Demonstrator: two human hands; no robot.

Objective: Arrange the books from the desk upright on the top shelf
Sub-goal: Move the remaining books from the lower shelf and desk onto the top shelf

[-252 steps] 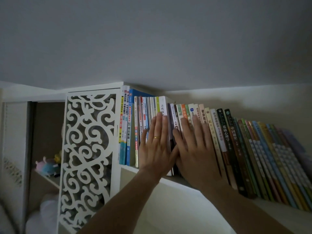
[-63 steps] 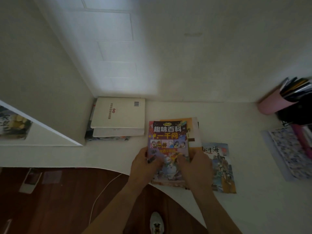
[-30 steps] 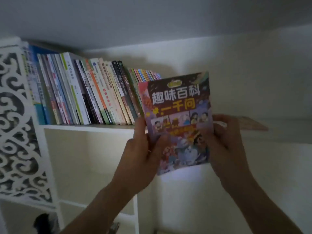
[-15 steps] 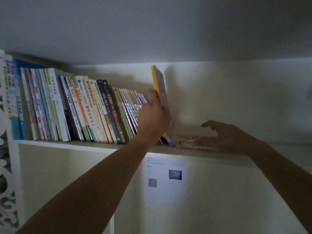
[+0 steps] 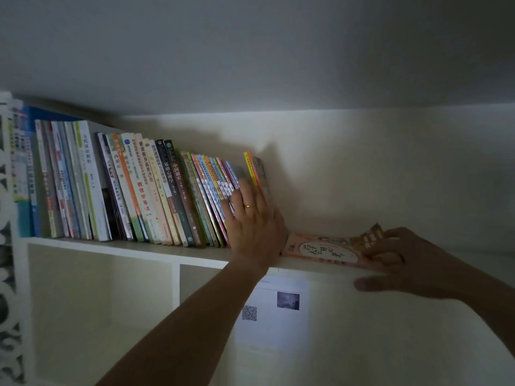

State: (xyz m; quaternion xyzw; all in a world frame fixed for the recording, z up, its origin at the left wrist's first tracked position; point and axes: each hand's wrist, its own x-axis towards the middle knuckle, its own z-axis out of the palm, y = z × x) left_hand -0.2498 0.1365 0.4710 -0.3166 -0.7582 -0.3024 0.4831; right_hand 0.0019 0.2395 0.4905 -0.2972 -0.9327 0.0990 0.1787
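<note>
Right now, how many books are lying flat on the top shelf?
1: the pink book lies flat at the right end of the row, under the right hand. Others may be hidden beyond it.

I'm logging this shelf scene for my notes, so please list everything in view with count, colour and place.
upright books: a long row, too many to count surely, mixed colours, left part of the top shelf, leaning left
end books: a few, yellow, orange and grey edges, right end of the row, under the left hand
flat book: one, pink, lying on the shelf right of the row
shelf: one, white, across the middle
lattice panel: one, white, far left edge
QR sheet: one, white, below the shelf
left hand: flat against the end books
right hand: on the flat book's right end
</note>
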